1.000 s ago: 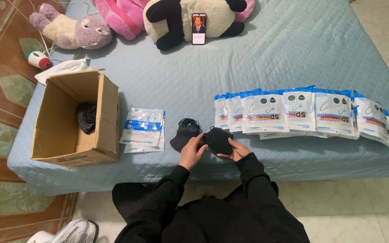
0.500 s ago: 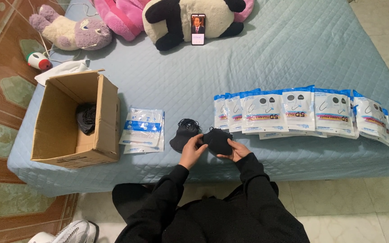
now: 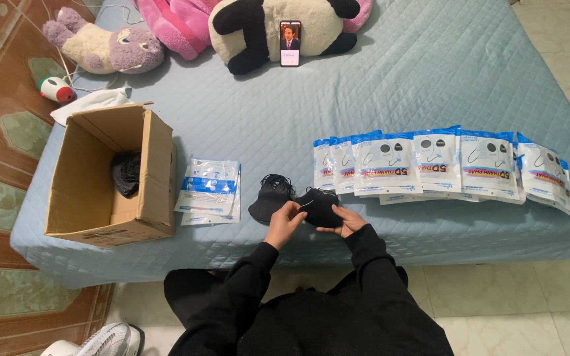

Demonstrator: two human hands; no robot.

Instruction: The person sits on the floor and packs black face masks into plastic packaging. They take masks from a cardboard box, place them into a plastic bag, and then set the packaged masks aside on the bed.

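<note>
Landmark: black face mask (image 3: 318, 206), lying near the front edge of the blue quilted bed (image 3: 430, 72).

Far left of the mask: open cardboard box (image 3: 110, 175) with dark masks inside. Between box and mask: small stack of clear flat packets (image 3: 209, 188). Just left of the mask, touching it: pile of black masks (image 3: 270, 196). Left hand (image 3: 285, 221) at the mask's left edge, fingers pinched together on its ear loop. Right hand (image 3: 346, 223) at the mask's lower right edge, fingers closed on it. Right of the mask: overlapping row of blue-and-white mask packets (image 3: 443, 165). Beyond the mask: a phone (image 3: 290, 34) propped against a panda plush (image 3: 285, 26).
</note>
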